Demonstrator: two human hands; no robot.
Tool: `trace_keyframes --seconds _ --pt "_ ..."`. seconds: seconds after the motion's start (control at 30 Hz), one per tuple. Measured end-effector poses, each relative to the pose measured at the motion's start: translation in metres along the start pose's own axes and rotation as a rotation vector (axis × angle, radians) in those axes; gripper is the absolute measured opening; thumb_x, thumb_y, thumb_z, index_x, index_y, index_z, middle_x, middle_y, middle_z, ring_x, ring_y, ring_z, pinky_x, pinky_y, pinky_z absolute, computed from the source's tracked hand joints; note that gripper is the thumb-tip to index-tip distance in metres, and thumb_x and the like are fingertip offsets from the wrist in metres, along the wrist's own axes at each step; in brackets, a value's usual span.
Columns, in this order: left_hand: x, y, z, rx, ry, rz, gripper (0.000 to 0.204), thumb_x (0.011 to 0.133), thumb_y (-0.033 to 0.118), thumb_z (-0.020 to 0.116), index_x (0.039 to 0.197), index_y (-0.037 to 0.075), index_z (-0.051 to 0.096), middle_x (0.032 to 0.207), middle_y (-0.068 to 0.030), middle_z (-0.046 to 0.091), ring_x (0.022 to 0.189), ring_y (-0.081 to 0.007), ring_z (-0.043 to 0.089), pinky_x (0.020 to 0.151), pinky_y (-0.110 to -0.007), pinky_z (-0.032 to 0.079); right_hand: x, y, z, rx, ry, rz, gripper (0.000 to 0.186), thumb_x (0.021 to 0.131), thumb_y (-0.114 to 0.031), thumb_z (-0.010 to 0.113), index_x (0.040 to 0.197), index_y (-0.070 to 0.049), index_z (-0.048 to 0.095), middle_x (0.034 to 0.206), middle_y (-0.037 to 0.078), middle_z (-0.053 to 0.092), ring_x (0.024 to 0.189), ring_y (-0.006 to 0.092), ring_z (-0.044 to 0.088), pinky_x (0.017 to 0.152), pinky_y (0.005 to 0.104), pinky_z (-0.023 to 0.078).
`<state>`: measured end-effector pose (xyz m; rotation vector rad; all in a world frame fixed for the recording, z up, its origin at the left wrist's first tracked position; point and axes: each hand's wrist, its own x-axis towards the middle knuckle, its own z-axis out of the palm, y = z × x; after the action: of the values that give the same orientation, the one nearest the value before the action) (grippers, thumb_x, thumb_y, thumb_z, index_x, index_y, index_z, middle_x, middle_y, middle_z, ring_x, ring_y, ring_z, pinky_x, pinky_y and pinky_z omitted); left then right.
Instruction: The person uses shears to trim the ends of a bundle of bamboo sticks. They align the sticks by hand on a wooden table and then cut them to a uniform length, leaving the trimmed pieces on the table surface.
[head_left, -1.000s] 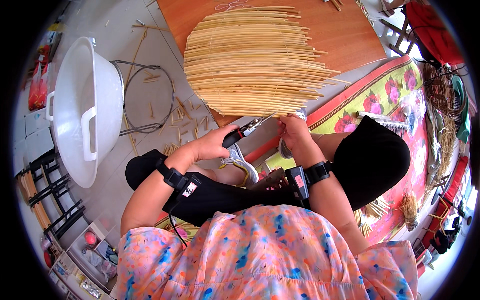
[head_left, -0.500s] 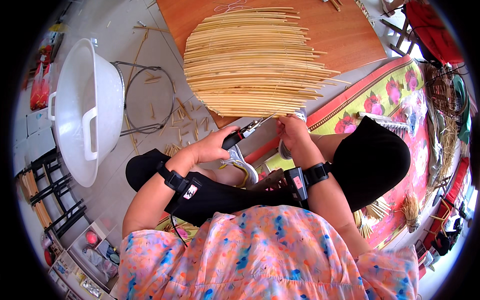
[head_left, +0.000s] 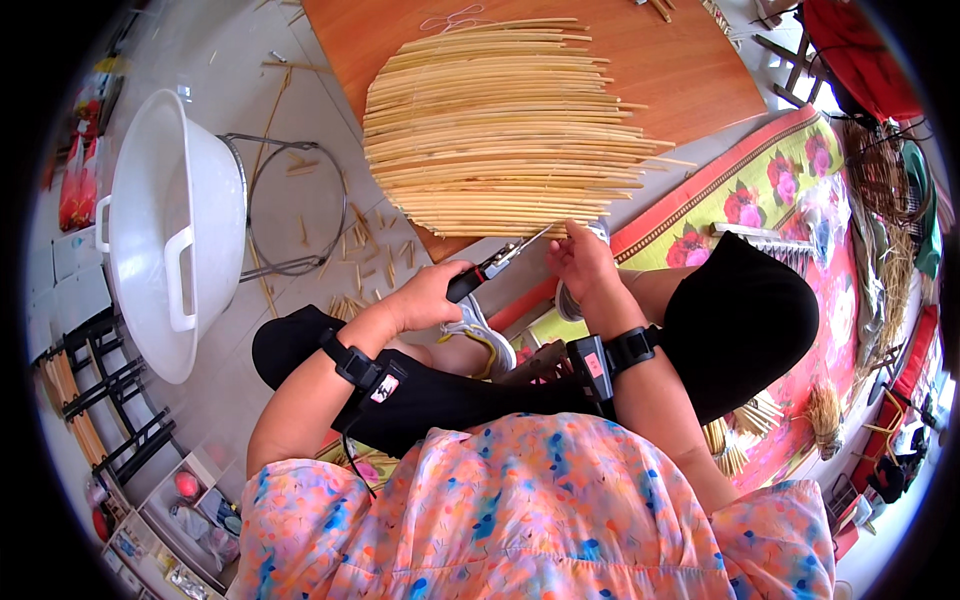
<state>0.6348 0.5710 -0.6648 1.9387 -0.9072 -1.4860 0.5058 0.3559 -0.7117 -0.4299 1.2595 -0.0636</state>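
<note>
Needle-nose pliers (head_left: 490,270) with black and red handles are gripped in my left hand (head_left: 432,298). Their long jaws point up and right, reaching the near edge of a mat of pale straw stalks (head_left: 500,130). The mat is rounded at its left side, with uneven stalk ends sticking out on its right. My right hand (head_left: 588,262) is beside the plier tips at that same edge, its fingers curled together; whatever they pinch is too small to make out. The mat lies on an orange-brown wooden board (head_left: 690,90), overhanging its near edge.
On the left, a large white two-handled basin (head_left: 150,240) stands tilted beside a round wire stand (head_left: 300,210). Cut stalk pieces (head_left: 360,240) litter the tiled floor. A flowered cloth (head_left: 745,205) lies to the right, with straw bundles (head_left: 825,420) near it.
My right hand has shifted slightly left and its fingers have moved up by the plier tips. The pliers have turned a little in my left hand. The mat appears nearly unchanged.
</note>
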Motion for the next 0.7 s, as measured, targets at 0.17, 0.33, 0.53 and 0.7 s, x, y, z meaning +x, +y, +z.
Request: trace_keyframes --seconds 0.17,0.33,0.53,0.7 --pt "0.0026 -0.0001 0.0 -0.027 -0.032 0.006 0.066 0.059 0.006 0.064 0.123 -0.001 0.049 0.105 -0.0171 0.06 0.096 -0.028 0.058 0.085 -0.033 0.046 0.0029 0.0014 -0.0039 -0.018 0.045 -0.053 0.011 0.093 -0.018 0.055 0.098 -0.011 0.049 0.076 0.002 0.051 0.066 0.0147 0.054 0.064 0.035 0.051" --pt "0.0016 -0.005 0.0021 0.027 -0.003 0.077 0.067 0.06 0.006 0.065 0.124 -0.001 0.047 0.107 -0.0179 0.059 0.098 -0.0299 0.057 0.086 -0.034 0.045 0.0008 0.0014 -0.0017 -0.04 0.077 -0.066 0.016 0.093 -0.018 0.056 0.103 -0.01 0.048 0.079 0.001 0.051 0.064 0.0127 0.052 0.057 0.0304 0.049" --pt "0.0011 0.0017 -0.0008 0.064 -0.013 0.056 0.064 0.061 0.007 0.065 0.123 0.0 0.048 0.107 -0.018 0.058 0.099 -0.0306 0.057 0.086 -0.034 0.045 0.0023 0.0014 -0.0018 -0.03 0.083 -0.082 0.014 0.092 -0.017 0.058 0.095 -0.012 0.045 0.075 0.001 0.049 0.064 0.0155 0.053 0.059 0.0339 0.05" --pt "0.002 -0.0008 -0.0016 0.117 0.009 0.115 0.061 0.062 0.005 0.065 0.121 0.001 0.049 0.105 -0.017 0.059 0.096 -0.0293 0.058 0.084 -0.033 0.045 0.002 0.0014 -0.0017 -0.053 0.092 -0.071 0.015 0.091 -0.017 0.06 0.094 -0.012 0.046 0.075 0.001 0.049 0.063 0.0164 0.053 0.059 0.0332 0.05"
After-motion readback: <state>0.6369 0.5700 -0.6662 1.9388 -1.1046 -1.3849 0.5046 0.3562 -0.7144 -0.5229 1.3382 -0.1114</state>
